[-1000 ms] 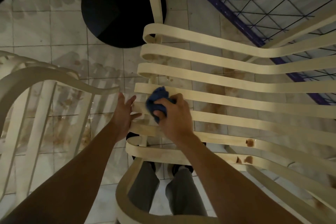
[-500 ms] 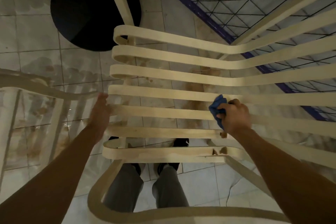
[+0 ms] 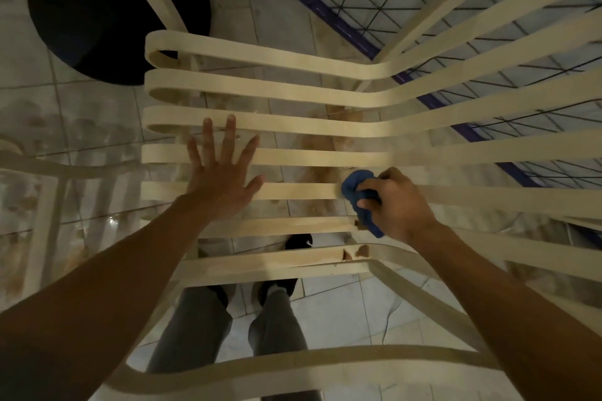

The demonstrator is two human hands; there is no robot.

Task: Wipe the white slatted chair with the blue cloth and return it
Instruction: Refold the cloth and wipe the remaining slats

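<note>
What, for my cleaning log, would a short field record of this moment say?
chair: white slatted plastic chair, seen from above
cloth: bunched blue cloth, pressed on a slat near the seat's middle
right hand: grips the cloth
left hand: fingers spread, flat on the slats, apart from the cloth
floor: tiled floor, brown stains visible through the slats
nearby: round black object on the floor beyond the chair

Lighting: dim, warm yellow cast. Brightest area: pale floor tiles (image 3: 342,303), lower centre; small specular glint on a tile at centre left. Darkest: lower corners, almost silhouette. Distortion: wide-angle bowing of chair slats (image 3: 293,91) toward the edges. Focus: centre fairly sharp; right-edge slats smeared soft.
</note>
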